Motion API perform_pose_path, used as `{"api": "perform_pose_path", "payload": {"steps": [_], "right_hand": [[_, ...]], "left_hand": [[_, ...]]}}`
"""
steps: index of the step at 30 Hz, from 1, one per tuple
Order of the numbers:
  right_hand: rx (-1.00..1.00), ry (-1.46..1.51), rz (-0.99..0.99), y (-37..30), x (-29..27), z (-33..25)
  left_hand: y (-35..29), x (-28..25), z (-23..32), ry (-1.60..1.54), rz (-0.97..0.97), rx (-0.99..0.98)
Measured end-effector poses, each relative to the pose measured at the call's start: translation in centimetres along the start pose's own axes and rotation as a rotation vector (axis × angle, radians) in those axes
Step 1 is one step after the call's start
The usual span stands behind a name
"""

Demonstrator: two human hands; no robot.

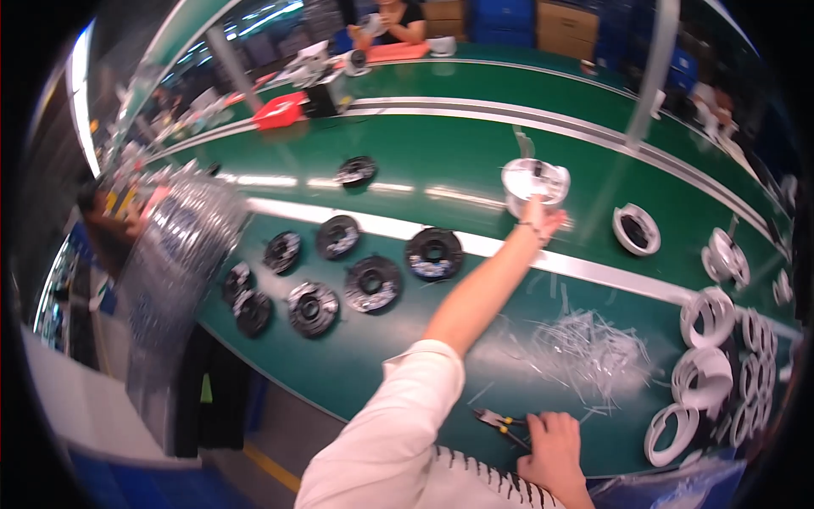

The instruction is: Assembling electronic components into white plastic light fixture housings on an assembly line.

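green surface [373,352] with left hand [541,217] at white housing [519,181], right hand [555,445] beside yellow-handled pliers [509,421], both grips unclear

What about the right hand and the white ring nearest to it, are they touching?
Apart. The head view shows green tabletop between the right hand and that white ring.

The bench [496,365] looks smooth and glossy, the white housing [519,184] smooth plastic, the loose strips [593,348] shiny plastic, the wrap [182,246] at the bench's left edge glossy film, the sleeve [381,433] matt cloth.
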State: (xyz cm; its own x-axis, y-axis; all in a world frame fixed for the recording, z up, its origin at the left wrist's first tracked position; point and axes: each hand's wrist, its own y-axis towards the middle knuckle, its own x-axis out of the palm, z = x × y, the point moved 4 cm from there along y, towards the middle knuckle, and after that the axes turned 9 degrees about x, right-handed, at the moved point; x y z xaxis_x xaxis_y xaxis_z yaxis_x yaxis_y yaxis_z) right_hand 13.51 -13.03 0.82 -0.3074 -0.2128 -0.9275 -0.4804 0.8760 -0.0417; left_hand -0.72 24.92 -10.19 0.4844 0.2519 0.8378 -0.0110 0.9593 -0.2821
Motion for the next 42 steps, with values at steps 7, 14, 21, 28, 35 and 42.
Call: {"api": "perform_pose_path", "payload": {"steps": [7, 14, 21, 28, 35, 42], "right_hand": [[0.357, 0.649, 0.261, -2.6, -1.5, 4.2], [0.217, 1.882, -0.152, 2.6, -4.3, 5.8], [0.189, 1.937, -0.396, 3.8, -5.4, 6.7], [0.204, 1.895, -0.416, 4.1, -4.9, 7.3], [0.222, 1.968, -0.402, 3.8, -4.9, 7.9], [0.221, 2.034, -0.314, 2.7, -3.8, 7.7]], "left_hand": [[-8.5, 3.4, -0.5, 0.294, -0.252, 0.166], [-20.8, 3.8, 3.2, 0.633, -0.447, 0.061], [-23.7, 3.8, 0.7, 0.755, -0.582, 0.003], [-25.6, 4.8, 0.6, 0.906, -0.632, 0.042], [-25.7, 5.3, 0.4, 0.937, -0.653, 0.05], [-25.5, 5.0, -1.1, 0.904, -0.607, 0.083]]}}
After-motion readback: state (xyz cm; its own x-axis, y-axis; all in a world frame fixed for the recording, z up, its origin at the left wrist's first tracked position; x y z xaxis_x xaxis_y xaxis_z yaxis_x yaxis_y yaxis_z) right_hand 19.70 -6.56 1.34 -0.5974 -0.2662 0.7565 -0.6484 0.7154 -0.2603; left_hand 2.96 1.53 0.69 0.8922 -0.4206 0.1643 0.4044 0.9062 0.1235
